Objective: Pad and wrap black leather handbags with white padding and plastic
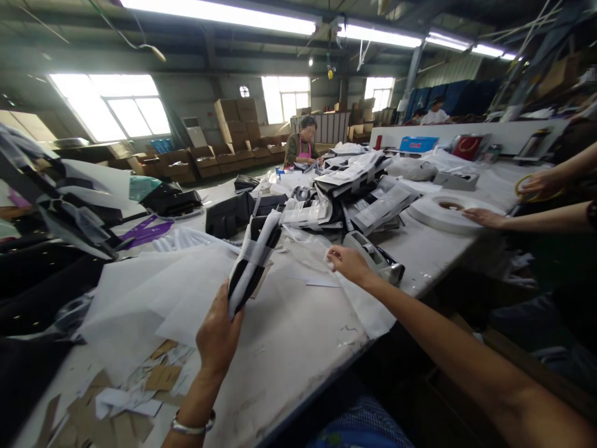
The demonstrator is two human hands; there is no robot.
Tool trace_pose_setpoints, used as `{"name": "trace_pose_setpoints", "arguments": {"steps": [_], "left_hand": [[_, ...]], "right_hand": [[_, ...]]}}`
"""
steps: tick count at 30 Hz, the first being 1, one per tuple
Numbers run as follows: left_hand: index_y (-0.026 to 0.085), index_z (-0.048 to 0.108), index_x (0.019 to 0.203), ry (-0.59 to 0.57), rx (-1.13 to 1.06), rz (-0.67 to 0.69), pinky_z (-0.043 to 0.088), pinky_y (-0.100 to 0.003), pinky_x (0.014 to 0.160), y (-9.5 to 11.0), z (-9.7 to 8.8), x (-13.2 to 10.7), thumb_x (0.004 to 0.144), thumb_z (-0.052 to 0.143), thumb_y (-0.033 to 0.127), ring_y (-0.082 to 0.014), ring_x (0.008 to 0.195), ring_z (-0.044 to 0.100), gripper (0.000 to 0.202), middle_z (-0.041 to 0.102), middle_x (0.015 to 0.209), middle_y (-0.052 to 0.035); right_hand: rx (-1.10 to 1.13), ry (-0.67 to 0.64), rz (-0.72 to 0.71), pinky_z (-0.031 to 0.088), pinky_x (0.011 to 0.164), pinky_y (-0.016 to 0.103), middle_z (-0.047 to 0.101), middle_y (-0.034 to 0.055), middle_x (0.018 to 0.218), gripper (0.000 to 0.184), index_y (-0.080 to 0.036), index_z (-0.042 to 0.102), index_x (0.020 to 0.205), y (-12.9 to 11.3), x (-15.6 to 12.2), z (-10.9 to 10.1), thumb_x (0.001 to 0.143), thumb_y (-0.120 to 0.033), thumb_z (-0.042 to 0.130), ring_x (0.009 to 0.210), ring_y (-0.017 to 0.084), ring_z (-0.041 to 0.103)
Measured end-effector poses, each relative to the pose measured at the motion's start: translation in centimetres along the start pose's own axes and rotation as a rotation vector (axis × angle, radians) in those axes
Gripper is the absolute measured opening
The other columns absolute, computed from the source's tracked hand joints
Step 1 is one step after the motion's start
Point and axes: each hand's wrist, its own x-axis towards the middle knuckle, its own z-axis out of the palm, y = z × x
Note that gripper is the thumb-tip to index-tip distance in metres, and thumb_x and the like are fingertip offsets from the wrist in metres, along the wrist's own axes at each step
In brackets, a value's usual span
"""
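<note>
My left hand [220, 336] grips the lower end of a long, flat black bundle wrapped in white packing sheet [254, 255]. The bundle is held up at a slant above the table, with a clear band round its middle. My right hand [349, 264] is closed in a pinch; something small and whitish shows at the fingertips, too small to name. Right beside that hand stands a grey tape dispenser [373, 255], partly covered by it. Behind both hands lies a heap of similar wrapped black bundles [349, 180].
White sheets [153, 292] and cardboard scraps [121, 404] cover the table's left side. Black bags [231, 214] lie farther back. At right, a co-worker's hand [485, 218] touches a large white roll [448, 211]; the other hand holds yellow-handled scissors [536, 190]. Another person [302, 144] sits opposite.
</note>
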Motion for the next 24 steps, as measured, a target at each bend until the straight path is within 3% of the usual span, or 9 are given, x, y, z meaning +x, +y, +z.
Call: {"name": "trace_pose_setpoints", "arguments": {"steps": [3,8,10,12,14,17,21,24], "left_hand": [[0.023,0.031,0.152,0.021,-0.006,-0.002,0.056,-0.033,0.086,-0.1,0.1,0.0,0.094,0.056,0.03,-0.0279,0.122,0.061,0.064,0.05,0.148,-0.0097],[0.023,0.028,0.153,0.013,0.001,0.049,0.056,-0.033,0.089,-0.2,0.3,-0.2,0.092,0.057,0.024,-0.0268,0.126,0.058,0.067,0.048,0.15,-0.0064],[0.023,0.027,0.154,0.001,0.005,0.085,0.055,-0.033,0.093,-0.3,0.5,-0.4,0.091,0.057,0.02,-0.0262,0.129,0.056,0.069,0.048,0.151,-0.0062],[0.023,0.026,0.154,-0.017,0.004,0.123,0.054,-0.032,0.095,-0.3,0.7,-0.8,0.089,0.057,0.016,-0.0253,0.129,0.055,0.072,0.047,0.151,-0.0065],[0.024,0.026,0.154,-0.039,0.001,0.165,0.054,-0.031,0.096,-0.3,1.0,-1.1,0.087,0.057,0.012,-0.0245,0.13,0.054,0.075,0.047,0.151,-0.006],[0.027,0.024,0.155,-0.057,-0.004,0.216,0.053,-0.031,0.099,-0.1,1.6,-1.6,0.085,0.057,0.009,-0.0236,0.131,0.054,0.079,0.046,0.152,-0.0043],[0.026,0.024,0.155,-0.047,-0.007,0.237,0.05,-0.032,0.103,0.0,1.9,-1.8,0.083,0.055,0.005,-0.0235,0.132,0.053,0.081,0.046,0.152,-0.0051],[0.026,0.024,0.155,-0.034,-0.012,0.229,0.05,-0.032,0.103,-0.2,1.7,-1.6,0.084,0.055,0.006,-0.0234,0.132,0.053,0.08,0.046,0.152,-0.0055]], "right_hand": [[0.2,-0.174,0.086,0.051,0.061,0.026,0.074,0.0078,0.097,0.039,-0.021,0.051,0.131,-1.5,-1.6,2.3,0.092,-0.027,0.055,0.065,0.015,0.065],[0.385,-0.41,0.237,0.052,0.057,0.025,0.073,0.0122,0.101,0.061,-0.015,0.036,0.145,0.4,-6.4,8.0,0.089,-0.024,0.059,0.063,0.013,0.065],[0.292,-0.409,0.221,0.055,0.063,0.03,0.073,0.0114,0.1,0.074,-0.015,0.025,0.153,1.9,-7.7,9.7,0.088,-0.023,0.06,0.068,0.016,0.067],[0.045,-0.326,0.09,0.057,0.077,0.037,0.072,0.0113,0.105,0.081,-0.016,0.019,0.156,3.1,-8.5,10.5,0.086,-0.018,0.061,0.078,0.019,0.069],[-0.228,-0.194,-0.133,0.051,0.095,0.044,0.067,0.0132,0.121,0.081,-0.021,0.024,0.156,3.9,-8.8,10.7,0.084,-0.013,0.06,0.099,0.024,0.067],[-0.435,-0.096,-0.387,0.039,0.112,0.049,0.051,0.0157,0.145,0.067,-0.022,0.04,0.15,4.8,-9.2,11.1,0.086,-0.016,0.06,0.131,0.031,0.05],[-0.366,-0.179,-0.42,0.031,0.116,0.057,0.057,0.0169,0.139,0.049,-0.017,0.058,0.136,6.0,-9.6,12.7,0.087,-0.017,0.057,0.136,0.034,0.046],[-0.154,-0.167,-0.381,0.038,0.113,0.051,0.067,0.0114,0.127,0.038,-0.021,0.065,0.127,6.3,-9.0,13.7,0.093,-0.021,0.047,0.126,0.028,0.057]]}}
